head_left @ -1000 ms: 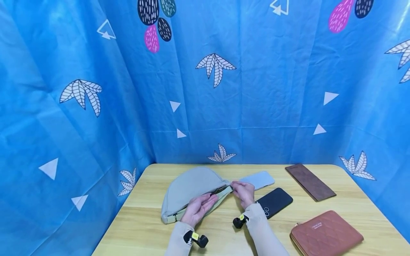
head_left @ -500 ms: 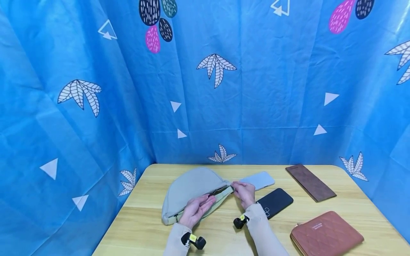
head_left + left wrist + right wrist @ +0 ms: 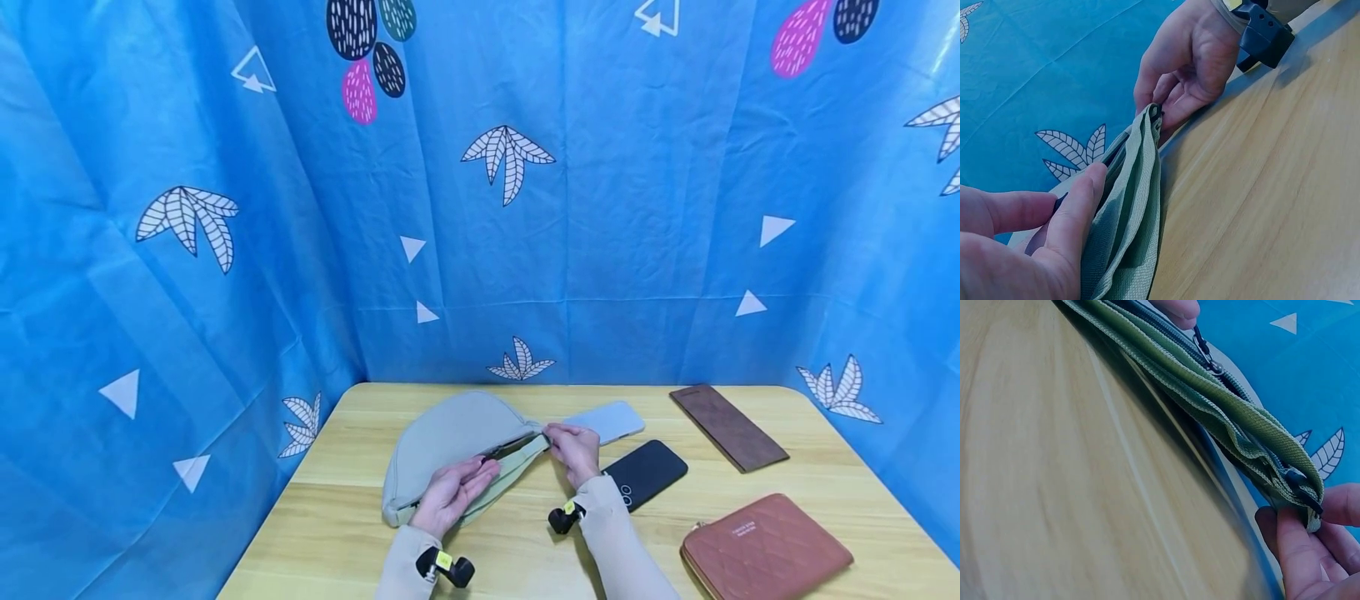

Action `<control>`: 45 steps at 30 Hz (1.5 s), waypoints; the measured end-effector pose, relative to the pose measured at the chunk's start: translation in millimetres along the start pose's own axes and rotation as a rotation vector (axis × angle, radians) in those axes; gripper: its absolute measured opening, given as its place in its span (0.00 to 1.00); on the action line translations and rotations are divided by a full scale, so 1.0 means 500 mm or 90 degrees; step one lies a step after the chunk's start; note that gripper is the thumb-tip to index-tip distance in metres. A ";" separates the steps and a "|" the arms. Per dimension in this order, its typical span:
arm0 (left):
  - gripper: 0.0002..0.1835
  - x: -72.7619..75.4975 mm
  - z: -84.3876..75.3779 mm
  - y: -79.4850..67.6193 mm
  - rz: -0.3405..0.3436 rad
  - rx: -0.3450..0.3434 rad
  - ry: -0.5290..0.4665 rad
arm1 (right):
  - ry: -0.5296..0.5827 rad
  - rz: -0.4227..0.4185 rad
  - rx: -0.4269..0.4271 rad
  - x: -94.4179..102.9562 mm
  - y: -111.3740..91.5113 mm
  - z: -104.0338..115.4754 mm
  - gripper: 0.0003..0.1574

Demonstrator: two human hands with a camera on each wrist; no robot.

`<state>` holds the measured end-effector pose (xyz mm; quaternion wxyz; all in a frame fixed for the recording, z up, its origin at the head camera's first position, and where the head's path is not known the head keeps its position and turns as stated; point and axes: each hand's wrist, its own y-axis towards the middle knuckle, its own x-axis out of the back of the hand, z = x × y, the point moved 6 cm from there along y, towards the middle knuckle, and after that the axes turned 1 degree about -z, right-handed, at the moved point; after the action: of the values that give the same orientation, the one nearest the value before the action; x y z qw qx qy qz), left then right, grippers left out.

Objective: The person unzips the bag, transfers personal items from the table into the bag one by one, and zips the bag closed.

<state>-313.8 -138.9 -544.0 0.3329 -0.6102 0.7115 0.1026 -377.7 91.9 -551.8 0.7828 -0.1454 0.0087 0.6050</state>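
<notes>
A pale grey-green half-moon bag [image 3: 450, 433] lies on the table, its straight zipped edge toward me. Along that edge runs a folded light green webbing strap [image 3: 1138, 212]. My left hand [image 3: 450, 492] pinches the black zipper pull [image 3: 1200, 340] between thumb and fingers, partway along the zipper. At the bag's right end, my right hand [image 3: 576, 454] pinches the corner where strap and zipper meet. A dark gap shows along the zipper between the two hands in the head view.
Right of the bag lie a light blue phone-shaped slab [image 3: 611, 421] and a black phone [image 3: 648, 473]. Farther right are a long brown wallet [image 3: 729, 427] and a reddish-brown quilted zip wallet [image 3: 767, 546]. A blue patterned curtain [image 3: 637, 208] surrounds the wooden table [image 3: 300, 533].
My left hand has slid a little left and toward me along the zipper, with the pull in its fingers. The right hand stays at the bag's corner.
</notes>
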 end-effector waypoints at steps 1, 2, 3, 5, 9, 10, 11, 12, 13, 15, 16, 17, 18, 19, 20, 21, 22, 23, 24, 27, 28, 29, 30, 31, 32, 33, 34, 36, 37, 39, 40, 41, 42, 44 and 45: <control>0.29 0.000 -0.001 -0.001 0.000 0.001 0.001 | 0.002 0.000 0.001 0.001 0.000 0.001 0.22; 0.29 0.001 -0.001 -0.002 0.000 0.001 0.001 | 0.002 -0.002 0.001 0.002 0.000 0.000 0.23; 0.29 0.001 -0.001 -0.002 0.001 -0.001 0.004 | 0.003 -0.003 0.000 0.002 0.000 0.000 0.23; 0.29 0.002 -0.001 -0.004 0.001 -0.001 0.007 | 0.003 -0.004 0.000 0.003 -0.001 0.000 0.23; 0.29 0.004 -0.002 -0.004 0.007 -0.005 0.017 | 0.003 -0.005 -0.003 0.004 -0.002 0.000 0.23; 0.29 0.004 -0.002 -0.004 0.007 -0.004 0.016 | 0.003 -0.005 -0.004 0.003 -0.003 0.000 0.23; 0.29 0.005 -0.002 -0.003 0.007 -0.002 0.014 | 0.003 -0.003 -0.005 0.003 -0.002 0.000 0.23; 0.29 0.005 -0.002 -0.004 0.007 -0.001 0.012 | 0.004 -0.003 -0.004 0.004 -0.002 0.000 0.23; 0.28 0.006 -0.003 -0.004 0.008 0.000 0.011 | 0.003 -0.003 -0.004 0.004 -0.001 0.000 0.22; 0.28 0.006 -0.004 -0.005 0.010 0.000 0.010 | 0.005 -0.006 -0.001 0.005 0.002 0.000 0.22; 0.28 0.007 -0.004 -0.006 0.010 0.000 0.011 | 0.010 -0.005 0.003 0.006 0.003 0.000 0.22; 0.28 0.007 -0.005 -0.008 0.011 -0.001 0.011 | 0.014 -0.007 0.005 0.006 0.005 -0.001 0.22; 0.28 0.008 -0.007 -0.010 0.012 -0.003 0.011 | 0.017 -0.010 0.007 0.007 0.007 -0.001 0.22; 0.28 0.008 -0.008 -0.012 0.014 -0.006 0.013 | 0.020 -0.011 0.008 0.007 0.009 -0.002 0.22; 0.28 0.008 -0.010 -0.014 0.015 -0.009 0.014 | 0.024 -0.011 0.009 0.007 0.010 -0.002 0.22; 0.27 0.010 -0.011 -0.016 0.015 -0.010 0.014 | 0.026 -0.011 0.009 0.008 0.011 -0.003 0.23; 0.27 0.010 -0.013 -0.018 0.015 -0.011 0.014 | 0.028 -0.010 0.009 0.007 0.012 -0.004 0.23; 0.27 0.011 -0.014 -0.020 0.014 -0.010 0.013 | 0.025 -0.010 0.007 0.007 0.012 -0.005 0.22; 0.27 0.012 -0.015 -0.022 0.013 -0.011 0.015 | 0.023 -0.010 0.006 0.007 0.012 -0.005 0.22; 0.28 0.017 -0.016 -0.027 0.011 -0.009 0.022 | 0.023 -0.009 0.005 0.008 0.011 -0.007 0.22; 0.28 0.019 -0.017 -0.029 0.010 -0.009 0.024 | 0.023 -0.009 0.004 0.008 0.010 -0.006 0.22; 0.28 0.021 -0.018 -0.030 0.008 -0.008 0.024 | 0.023 -0.008 0.004 0.008 0.009 -0.007 0.22; 0.28 0.023 -0.018 -0.030 0.006 -0.008 0.026 | 0.023 -0.008 0.003 0.008 0.009 -0.007 0.23; 0.28 0.024 -0.019 -0.031 0.005 -0.008 0.028 | 0.023 -0.007 0.003 0.008 0.008 -0.006 0.23; 0.28 0.025 -0.020 -0.031 0.004 -0.008 0.029 | 0.023 -0.007 0.003 0.008 0.008 -0.005 0.23; 0.28 0.027 -0.021 -0.031 0.001 -0.008 0.030 | 0.023 -0.007 0.002 0.008 0.007 -0.004 0.23; 0.28 0.027 -0.022 -0.031 0.001 -0.008 0.033 | 0.024 -0.007 0.002 0.009 0.007 -0.004 0.23; 0.28 0.028 -0.023 -0.033 0.000 -0.008 0.038 | 0.024 -0.008 0.002 0.009 0.006 -0.002 0.23; 0.28 0.029 -0.023 -0.034 0.001 -0.008 0.042 | 0.025 -0.009 0.002 0.009 0.005 -0.001 0.23; 0.28 0.030 -0.024 -0.037 0.002 -0.010 0.051 | 0.024 -0.009 0.002 0.009 0.004 -0.001 0.23; 0.28 0.030 -0.024 -0.038 0.004 -0.010 0.054 | 0.023 -0.010 0.002 0.009 0.004 -0.001 0.23; 0.29 0.031 -0.024 -0.039 0.006 -0.011 0.056 | 0.023 -0.009 0.002 0.010 0.004 -0.001 0.23; 0.29 0.032 -0.025 -0.040 0.007 -0.012 0.058 | 0.022 -0.009 0.002 0.010 0.004 -0.001 0.23; 0.29 0.033 -0.027 -0.041 0.007 -0.013 0.061 | 0.022 -0.009 0.002 0.010 0.003 -0.001 0.23; 0.29 0.035 -0.028 -0.041 0.007 -0.013 0.061 | 0.024 -0.009 0.002 0.010 0.003 -0.001 0.23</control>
<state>-300.1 -165.4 -538.7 0.2919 -0.6140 0.7288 0.0821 -377.9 96.8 -553.5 0.7872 -0.1559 0.0232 0.5962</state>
